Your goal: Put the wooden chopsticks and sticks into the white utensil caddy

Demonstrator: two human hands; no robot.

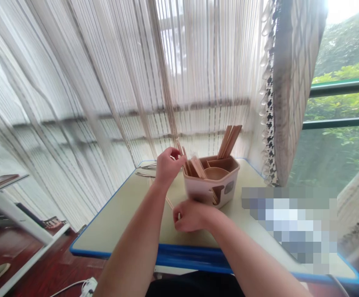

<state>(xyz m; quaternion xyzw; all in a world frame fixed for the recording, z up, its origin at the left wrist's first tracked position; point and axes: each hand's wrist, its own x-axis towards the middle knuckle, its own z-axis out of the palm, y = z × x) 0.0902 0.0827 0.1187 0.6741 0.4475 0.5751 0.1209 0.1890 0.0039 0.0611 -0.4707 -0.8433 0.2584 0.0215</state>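
A white and brown utensil holder (209, 187) stands on the table, divided into compartments. My left hand (169, 165) is at its left end, thumb and fingers pinched at thin wooden chopsticks (184, 156) that stand in the left compartment. In front of the holder, my right hand (193, 215) is low over the table with its fingers curled. Thin chopsticks (169, 202) slant from behind my left forearm to these curled fingers; their ends are hidden there. A clear-wrapped bundle (198, 166) leans in the holder, and more wooden sticks (229, 141) rise from its back right.
Metal utensils (145, 174) lie at the table's back left. The pale table (105, 231) has a blue edge. A blurred-out object (294, 231) lies on the right. Sheer curtains (120, 82) hang close behind. Another table (4, 181) stands at left.
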